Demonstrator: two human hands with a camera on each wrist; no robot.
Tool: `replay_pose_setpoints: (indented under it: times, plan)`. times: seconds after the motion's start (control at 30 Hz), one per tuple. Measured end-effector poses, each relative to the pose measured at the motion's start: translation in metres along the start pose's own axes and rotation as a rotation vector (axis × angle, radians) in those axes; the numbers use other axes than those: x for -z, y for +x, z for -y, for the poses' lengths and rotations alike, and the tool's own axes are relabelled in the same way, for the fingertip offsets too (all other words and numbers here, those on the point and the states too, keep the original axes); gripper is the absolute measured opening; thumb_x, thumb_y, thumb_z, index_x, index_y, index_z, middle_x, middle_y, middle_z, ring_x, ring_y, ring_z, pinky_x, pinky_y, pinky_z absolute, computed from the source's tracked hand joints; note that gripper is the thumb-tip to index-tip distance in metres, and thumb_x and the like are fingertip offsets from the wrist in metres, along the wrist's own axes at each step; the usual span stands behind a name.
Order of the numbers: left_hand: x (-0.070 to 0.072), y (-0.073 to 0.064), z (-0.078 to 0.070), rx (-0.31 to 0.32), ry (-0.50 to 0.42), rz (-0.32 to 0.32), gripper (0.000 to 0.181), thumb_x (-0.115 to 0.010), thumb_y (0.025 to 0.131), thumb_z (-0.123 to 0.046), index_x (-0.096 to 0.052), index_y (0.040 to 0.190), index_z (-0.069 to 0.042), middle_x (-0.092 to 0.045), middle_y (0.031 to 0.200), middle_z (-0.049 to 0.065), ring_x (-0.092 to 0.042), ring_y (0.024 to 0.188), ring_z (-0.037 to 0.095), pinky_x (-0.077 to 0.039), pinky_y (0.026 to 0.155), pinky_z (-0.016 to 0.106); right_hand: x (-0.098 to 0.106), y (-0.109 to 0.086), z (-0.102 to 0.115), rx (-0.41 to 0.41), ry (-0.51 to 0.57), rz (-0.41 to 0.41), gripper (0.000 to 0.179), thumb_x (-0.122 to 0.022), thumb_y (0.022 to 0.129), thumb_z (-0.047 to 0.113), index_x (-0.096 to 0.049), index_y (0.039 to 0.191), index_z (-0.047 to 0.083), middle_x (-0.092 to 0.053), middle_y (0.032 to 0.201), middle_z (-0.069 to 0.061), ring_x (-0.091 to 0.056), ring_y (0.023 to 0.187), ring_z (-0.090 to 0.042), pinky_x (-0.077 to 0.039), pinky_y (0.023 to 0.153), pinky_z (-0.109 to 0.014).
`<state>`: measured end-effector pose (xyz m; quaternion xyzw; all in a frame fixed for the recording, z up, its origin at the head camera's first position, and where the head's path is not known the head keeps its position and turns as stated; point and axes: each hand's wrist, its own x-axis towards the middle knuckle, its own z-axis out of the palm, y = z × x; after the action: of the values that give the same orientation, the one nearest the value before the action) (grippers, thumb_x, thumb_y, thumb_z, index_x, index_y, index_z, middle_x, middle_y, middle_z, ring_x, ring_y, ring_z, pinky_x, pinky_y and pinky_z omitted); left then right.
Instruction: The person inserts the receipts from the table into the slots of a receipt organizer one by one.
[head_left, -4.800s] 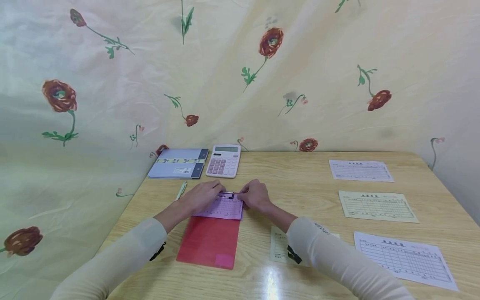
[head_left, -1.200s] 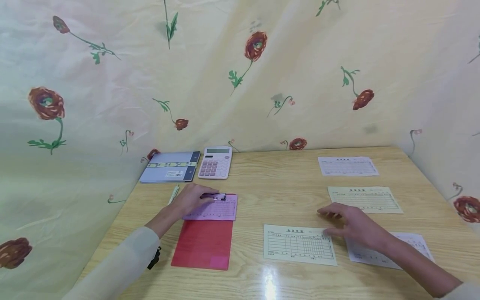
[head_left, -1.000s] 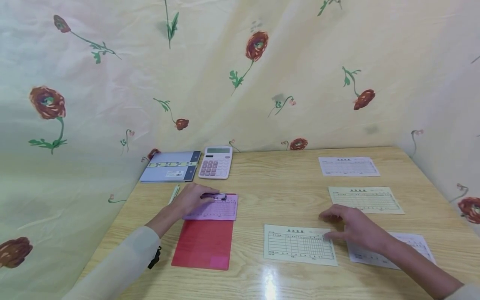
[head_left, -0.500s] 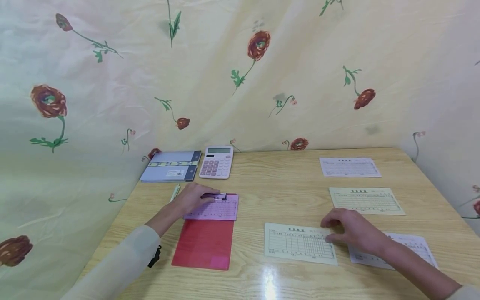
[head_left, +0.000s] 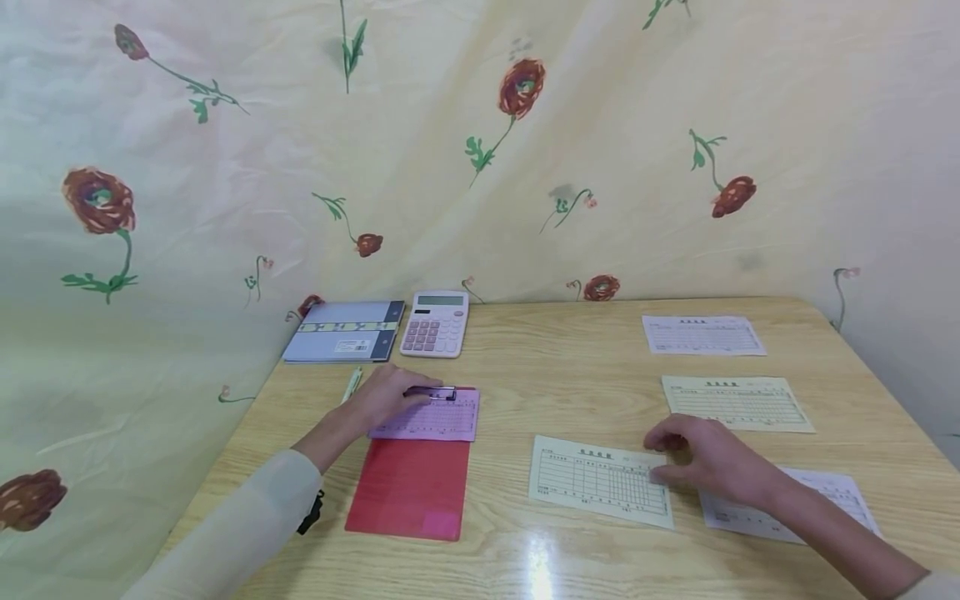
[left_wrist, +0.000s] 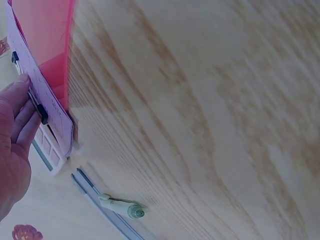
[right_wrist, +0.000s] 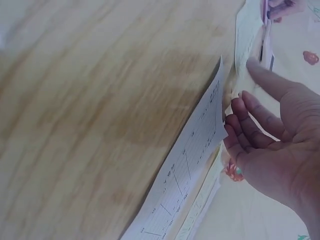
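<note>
In the head view my left hand [head_left: 384, 396] holds the clip at the top of a red clipboard [head_left: 408, 492]. A pink receipt slip [head_left: 442, 417] lies under that clip; in the left wrist view my thumb lies on the metal clip [left_wrist: 36, 102]. My right hand [head_left: 708, 458] has its thumb and curved forefinger at the right end of a pale green receipt slip [head_left: 592, 483]. This slip lies slightly slanted to the right of the clipboard. In the right wrist view the thumb of my right hand [right_wrist: 280, 120] meets the slip's edge.
A white calculator [head_left: 437, 325] and a blue-grey notebook [head_left: 341, 333] stand at the back left, with a pen [head_left: 352, 385] before them. On the right lie another green slip [head_left: 735, 402] and two white slips, one at the back [head_left: 705, 335], one in front [head_left: 821, 496].
Earlier both hands were at the clip; my right hand has since moved to the green slip. In the last half second that slip's left end has shifted away from me. My left hand stays.
</note>
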<state>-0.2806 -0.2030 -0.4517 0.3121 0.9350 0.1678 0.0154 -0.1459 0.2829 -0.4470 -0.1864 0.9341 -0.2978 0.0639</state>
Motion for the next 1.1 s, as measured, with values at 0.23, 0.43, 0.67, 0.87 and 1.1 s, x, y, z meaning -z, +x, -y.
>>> replay_pose_setpoints:
  times: [0.23, 0.43, 0.67, 0.87, 1.1]
  plan:
    - [0.001, -0.001, 0.001, -0.007, 0.001, -0.002, 0.031, -0.081, 0.096, -0.017, -0.08, 0.127, -0.017, -0.078, 0.123, 0.005, -0.061, 0.076, 0.006, -0.041, 0.058, 0.019, -0.008, -0.003, 0.004, -0.017, -0.068, -0.034, 0.06, -0.099, 0.071, 0.04, -0.073, 0.114, 0.007, -0.068, 0.109, 0.003, -0.066, 0.103, -0.021, -0.056, 0.092, -0.043]
    - [0.001, -0.002, 0.0, -0.02, 0.013, -0.001, 0.032, -0.081, 0.097, -0.018, -0.079, 0.128, -0.018, -0.077, 0.125, 0.003, -0.061, 0.077, 0.006, -0.04, 0.057, 0.019, -0.011, -0.004, 0.004, -0.039, -0.056, -0.062, 0.064, -0.1, 0.07, 0.038, -0.071, 0.116, 0.003, -0.07, 0.111, -0.001, -0.066, 0.103, -0.024, -0.056, 0.089, -0.044]
    - [0.0, -0.002, 0.0, -0.029, 0.022, -0.004, 0.033, -0.082, 0.096, -0.019, -0.079, 0.128, -0.019, -0.077, 0.125, 0.002, -0.062, 0.081, 0.006, -0.042, 0.059, 0.019, -0.011, -0.004, 0.004, -0.052, -0.054, -0.065, 0.057, -0.1, 0.072, 0.033, -0.074, 0.114, 0.005, -0.073, 0.11, 0.0, -0.065, 0.104, -0.024, -0.054, 0.089, -0.045]
    - [0.0, -0.001, 0.001, -0.026, 0.018, -0.003, 0.032, -0.082, 0.096, -0.019, -0.08, 0.128, -0.019, -0.077, 0.124, 0.002, -0.063, 0.084, 0.005, -0.047, 0.065, 0.019, -0.01, -0.002, 0.001, -0.064, -0.04, -0.045, 0.054, -0.099, 0.074, 0.028, -0.074, 0.116, 0.004, -0.074, 0.112, -0.002, -0.065, 0.102, -0.021, -0.055, 0.086, -0.039]
    - [0.0, -0.001, 0.002, -0.033, 0.013, -0.004, 0.031, -0.082, 0.096, -0.018, -0.08, 0.127, -0.018, -0.078, 0.123, 0.003, -0.062, 0.081, 0.005, -0.043, 0.06, 0.018, -0.01, -0.002, 0.0, -0.099, -0.014, -0.078, 0.049, -0.094, 0.081, 0.02, -0.073, 0.12, -0.002, -0.07, 0.099, -0.001, -0.059, 0.087, -0.018, -0.052, 0.073, -0.03]
